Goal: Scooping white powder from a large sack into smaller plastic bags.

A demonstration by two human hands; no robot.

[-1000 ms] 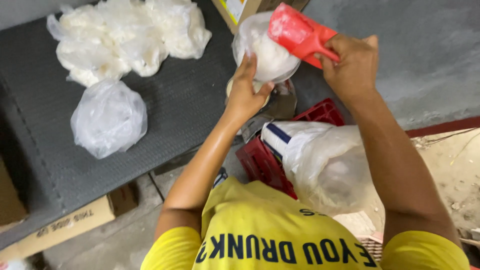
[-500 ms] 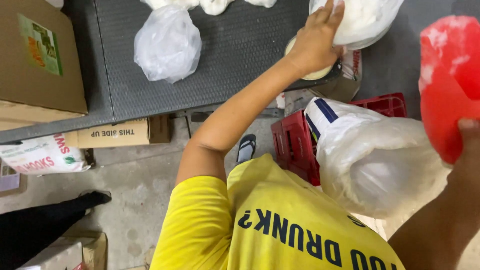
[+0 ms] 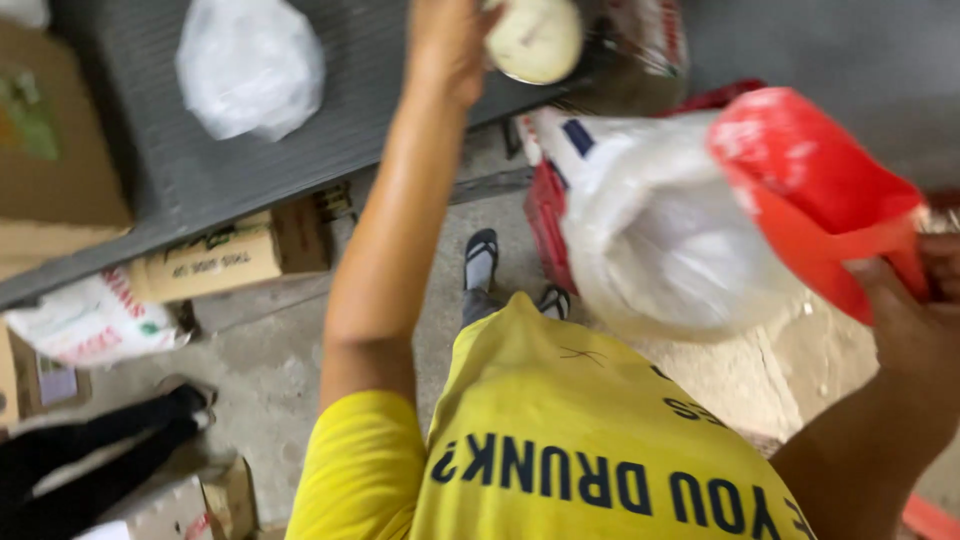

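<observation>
Loosely, right hand (image 3: 915, 330) holds glossy red plastic scoop (image 3: 815, 190).

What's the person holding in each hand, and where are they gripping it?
The right hand grips a red plastic scoop by its handle. The left hand is up at a pale round thing on the grey table; whether it grips it cannot be told.

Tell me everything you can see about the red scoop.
The red scoop looks like smooth plastic, with a rounded bowl and a flat handle. Whitish powder dusts its bowl. It is held up at the right of the view, bowl pointing up and left, in front of the open white sack. The right hand grips its handle from below. Motion blur hides finer detail.
</observation>
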